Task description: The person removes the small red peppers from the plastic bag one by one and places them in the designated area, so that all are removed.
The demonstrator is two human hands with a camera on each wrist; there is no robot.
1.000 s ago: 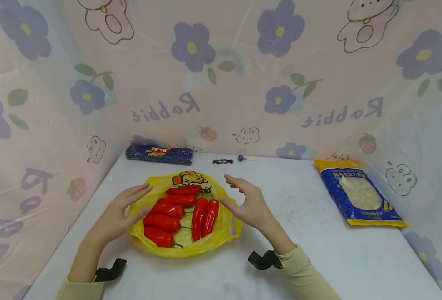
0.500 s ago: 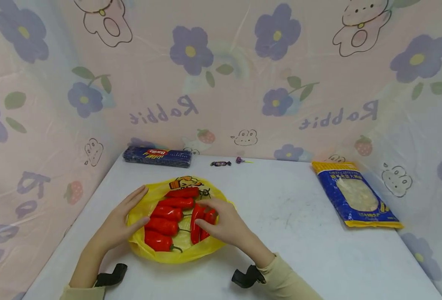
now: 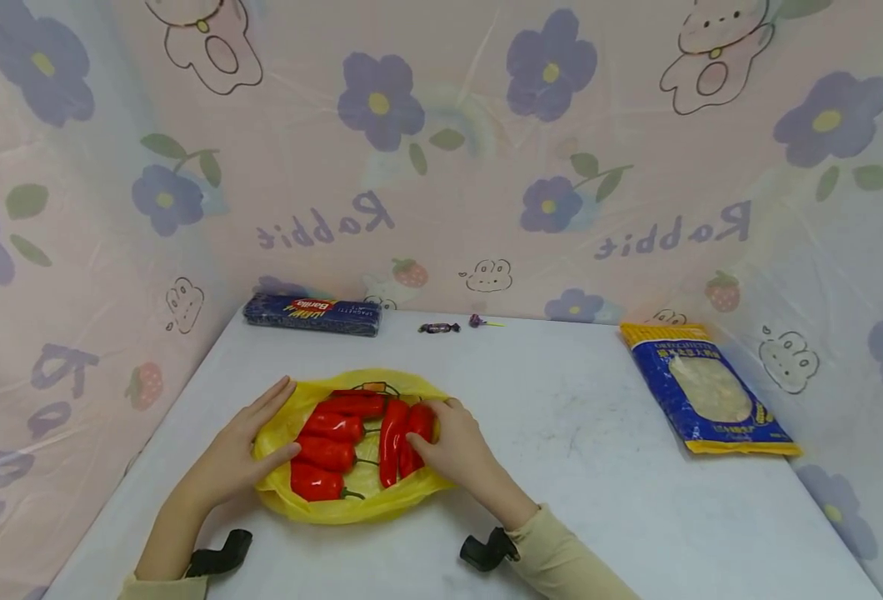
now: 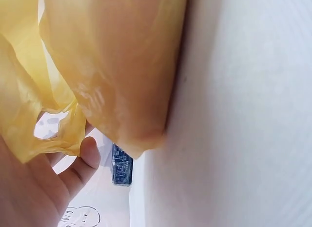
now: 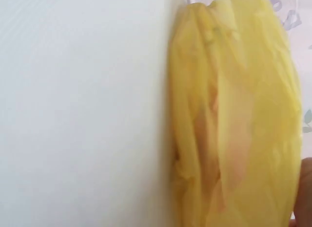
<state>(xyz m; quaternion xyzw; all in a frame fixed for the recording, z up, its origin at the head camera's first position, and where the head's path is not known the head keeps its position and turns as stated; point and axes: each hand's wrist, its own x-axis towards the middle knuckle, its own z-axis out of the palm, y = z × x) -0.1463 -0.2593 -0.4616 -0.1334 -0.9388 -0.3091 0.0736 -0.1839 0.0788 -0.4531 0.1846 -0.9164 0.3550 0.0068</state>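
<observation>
The yellow bag (image 3: 336, 511) holds several glossy red peppers (image 3: 325, 452)

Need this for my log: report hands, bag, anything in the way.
Left hand at left rim of bag; right hand at right rim, grip unclear. Bag open, peppers inside. No obstruction seen; spaghetti lies beyond, apart.

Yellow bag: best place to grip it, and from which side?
I'd pinch the yellow bag by its raised rim at both sides, left hand from the left, right hand from the right. Its mouth gapes upward, the plastic looks thin and creased, and red peppers lie loose inside, so a one-sided lift would probably tip them.
</observation>
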